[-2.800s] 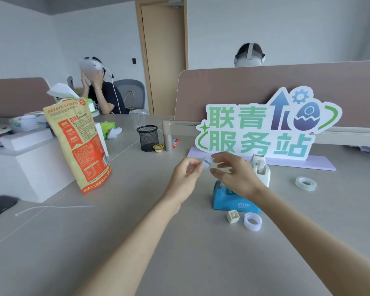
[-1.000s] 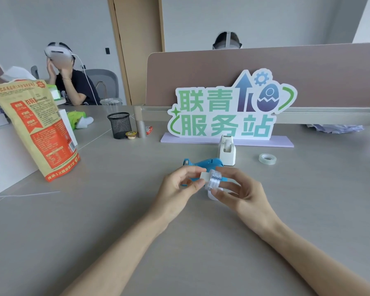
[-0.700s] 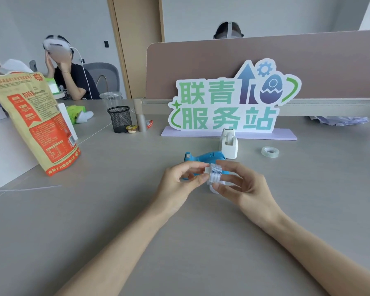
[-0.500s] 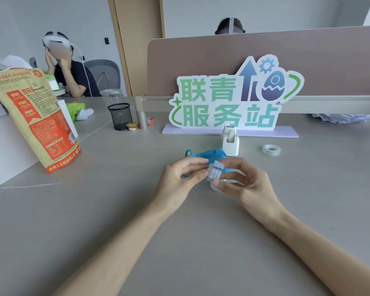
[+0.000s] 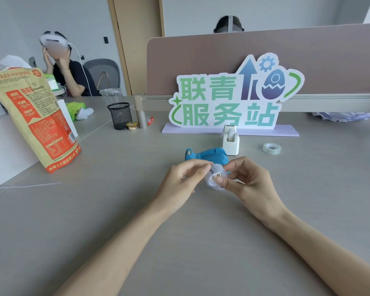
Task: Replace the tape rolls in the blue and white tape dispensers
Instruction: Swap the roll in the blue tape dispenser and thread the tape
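Observation:
Both hands hold a small clear tape roll (image 5: 215, 175) just above the desk, in front of the blue tape dispenser (image 5: 207, 155). My right hand (image 5: 248, 184) grips the roll with thumb and fingers. My left hand (image 5: 184, 180) pinches its left side near a printed label. The white tape dispenser (image 5: 230, 140) stands upright behind the blue one. A second clear tape roll (image 5: 271, 148) lies flat on the desk to the right. The blue dispenser's lower part is hidden behind my hands.
A green and white standing sign (image 5: 233, 99) on a lilac base stands behind the dispensers. A black mesh pen cup (image 5: 120, 115) and a small cup sit at the back left. An orange snack bag (image 5: 32, 118) leans on a white box. Two people sit beyond.
My hands have come down from chest height toward the desk, close in front of the blue dispenser. The roll has been turned between my fingers, its open core now facing me.

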Motion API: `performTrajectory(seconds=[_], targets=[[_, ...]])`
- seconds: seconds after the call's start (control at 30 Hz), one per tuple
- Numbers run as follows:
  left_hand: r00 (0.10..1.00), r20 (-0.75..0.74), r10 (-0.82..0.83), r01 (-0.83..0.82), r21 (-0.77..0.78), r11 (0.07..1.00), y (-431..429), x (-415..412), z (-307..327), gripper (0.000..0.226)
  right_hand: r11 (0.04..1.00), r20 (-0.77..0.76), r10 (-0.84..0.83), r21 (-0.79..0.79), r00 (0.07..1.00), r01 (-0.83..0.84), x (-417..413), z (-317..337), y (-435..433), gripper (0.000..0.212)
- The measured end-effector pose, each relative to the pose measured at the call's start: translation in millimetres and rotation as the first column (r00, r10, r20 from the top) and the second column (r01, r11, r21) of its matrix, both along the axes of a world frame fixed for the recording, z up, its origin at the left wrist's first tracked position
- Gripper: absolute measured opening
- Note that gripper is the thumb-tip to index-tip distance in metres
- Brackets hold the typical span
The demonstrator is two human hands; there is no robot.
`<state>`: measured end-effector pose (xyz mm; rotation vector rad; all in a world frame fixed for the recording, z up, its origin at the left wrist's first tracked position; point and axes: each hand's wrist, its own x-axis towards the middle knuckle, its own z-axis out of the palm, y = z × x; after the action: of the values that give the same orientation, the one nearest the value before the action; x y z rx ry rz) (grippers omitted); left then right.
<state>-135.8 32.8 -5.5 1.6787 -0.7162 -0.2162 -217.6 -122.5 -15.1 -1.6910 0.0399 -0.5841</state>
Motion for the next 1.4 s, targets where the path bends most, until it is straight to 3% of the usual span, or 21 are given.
performTrajectory(seconds=[0.17, 0.37, 0.57, 0.83, 1.4], targets=[[1.0, 0.018, 0.007, -0.007, 0.001, 1.0, 0.5, -0.3, 1.7, 0.024, 1.0, -0.034, -0.028, -0.004, 0.999, 0.028, -0.6, -0.5, -0.9, 0.029], [0.993, -0.104, 0.052, -0.049, 0.034, 0.998, 1.4, -5.3, 6.7, 0.029, 1.0, -0.022, -0.019, -0.023, 1.0, 0.019, -3.6, 2.5, 1.1, 0.016], [0.99, -0.128, 0.067, -0.062, 0.043, 0.997, 4.1, -4.3, 9.0, 0.016, 0.999, -0.012, -0.022, -0.047, 1.0, 0.022, -3.0, 3.1, 2.7, 0.014], [0.981, -0.17, 0.09, -0.086, 0.03, 0.996, 7.7, -1.7, 10.7, 0.009, 0.986, -0.04, -0.085, -0.149, 0.996, 0.079, 0.4, -3.0, -1.0, 0.019], [0.972, -0.218, 0.089, -0.094, -0.012, 0.995, 5.0, -5.9, 16.5, 0.012, 0.97, -0.014, -0.137, -0.204, 0.99, 0.131, 1.1, -4.9, -1.0, 0.02]])
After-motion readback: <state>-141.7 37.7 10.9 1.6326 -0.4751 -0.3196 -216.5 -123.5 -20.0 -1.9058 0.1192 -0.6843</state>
